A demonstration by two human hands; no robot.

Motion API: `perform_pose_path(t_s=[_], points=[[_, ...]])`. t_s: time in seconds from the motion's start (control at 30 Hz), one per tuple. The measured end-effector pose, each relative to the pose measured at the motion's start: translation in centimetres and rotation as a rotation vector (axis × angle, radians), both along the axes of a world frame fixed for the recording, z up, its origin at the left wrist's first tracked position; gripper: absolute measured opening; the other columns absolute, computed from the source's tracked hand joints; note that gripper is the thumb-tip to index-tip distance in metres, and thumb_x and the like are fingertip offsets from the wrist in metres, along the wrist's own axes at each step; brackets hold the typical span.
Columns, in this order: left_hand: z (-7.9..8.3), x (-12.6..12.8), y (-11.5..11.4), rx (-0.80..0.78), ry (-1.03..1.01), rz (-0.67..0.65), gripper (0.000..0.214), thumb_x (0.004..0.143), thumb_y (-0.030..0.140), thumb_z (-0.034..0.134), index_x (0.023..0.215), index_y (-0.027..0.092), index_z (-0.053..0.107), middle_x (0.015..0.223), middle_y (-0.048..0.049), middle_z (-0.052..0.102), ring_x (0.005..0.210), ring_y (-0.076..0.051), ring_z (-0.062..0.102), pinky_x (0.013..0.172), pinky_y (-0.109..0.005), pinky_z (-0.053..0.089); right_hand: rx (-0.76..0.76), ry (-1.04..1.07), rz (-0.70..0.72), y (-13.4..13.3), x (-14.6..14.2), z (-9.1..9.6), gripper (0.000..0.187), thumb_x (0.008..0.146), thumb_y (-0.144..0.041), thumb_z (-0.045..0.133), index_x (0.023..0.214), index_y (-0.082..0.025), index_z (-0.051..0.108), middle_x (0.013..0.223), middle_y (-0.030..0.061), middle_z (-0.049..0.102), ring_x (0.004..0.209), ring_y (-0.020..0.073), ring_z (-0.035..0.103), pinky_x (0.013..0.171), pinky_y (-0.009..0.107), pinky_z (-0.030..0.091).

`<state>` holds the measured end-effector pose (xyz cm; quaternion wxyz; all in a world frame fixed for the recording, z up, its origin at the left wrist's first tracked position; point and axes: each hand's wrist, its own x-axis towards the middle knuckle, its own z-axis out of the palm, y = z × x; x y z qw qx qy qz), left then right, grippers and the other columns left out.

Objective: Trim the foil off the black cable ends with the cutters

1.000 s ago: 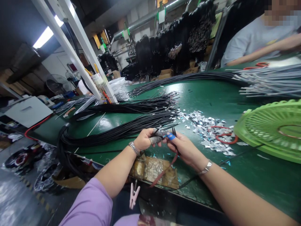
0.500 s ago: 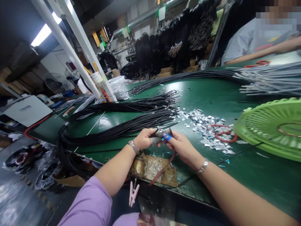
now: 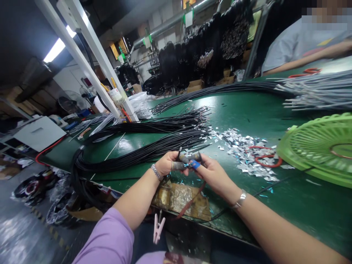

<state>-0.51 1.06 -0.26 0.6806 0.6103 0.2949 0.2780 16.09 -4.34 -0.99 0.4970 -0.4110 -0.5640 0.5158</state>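
My left hand (image 3: 167, 163) and my right hand (image 3: 214, 174) meet above the near edge of the green table (image 3: 247, 113). The left hand, with taped fingertips, pinches the end of a thin black cable (image 3: 180, 152). The right hand, blue tape on one finger, is closed on a small tool with reddish handles (image 3: 192, 200) that hang below it. The tool's tip sits at the cable end. A thick bundle of black cables (image 3: 143, 150) runs leftward from just beyond my hands and drops over the table edge.
Silver foil scraps (image 3: 242, 154) and red-handled scissors (image 3: 264, 159) lie right of my hands. A green fan grille (image 3: 319, 146) sits at the right. Grey cables (image 3: 316, 93) lie near another person's arm (image 3: 302, 58) at the back right. White posts (image 3: 90, 62) stand left.
My hands have stayed together at the cable end, with only small finger shifts. The view has drifted slightly.
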Motion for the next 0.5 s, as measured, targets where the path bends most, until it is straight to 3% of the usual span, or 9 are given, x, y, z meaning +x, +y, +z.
perform_pose_path(t_s=[0.33,0.5], points=[[-0.13,-0.01,0.01,-0.068,-0.052,0.006,0.055,0.042,0.048,0.088,0.07,0.012,0.056,0.053,-0.0022,0.063,0.047,-0.013,0.059,0.049,-0.021,0.043,0.131,-0.058,-0.045,-0.05,-0.05,0.26,0.027,0.078,-0.047,0.058,0.074,-0.02,0.058,0.058,-0.0022,0.05,0.055,0.0138,0.044,0.05,0.026,0.036],[-0.21,-0.01,0.05,-0.081,-0.062,0.007,0.054,0.044,0.047,0.088,0.07,0.012,0.056,0.054,-0.0025,0.063,0.047,-0.013,0.059,0.048,-0.021,0.043,0.152,-0.081,-0.047,-0.05,0.0,0.36,0.03,0.078,-0.049,0.058,0.072,-0.02,0.056,0.058,-0.0021,0.051,0.051,0.0121,0.042,0.049,0.026,0.035]])
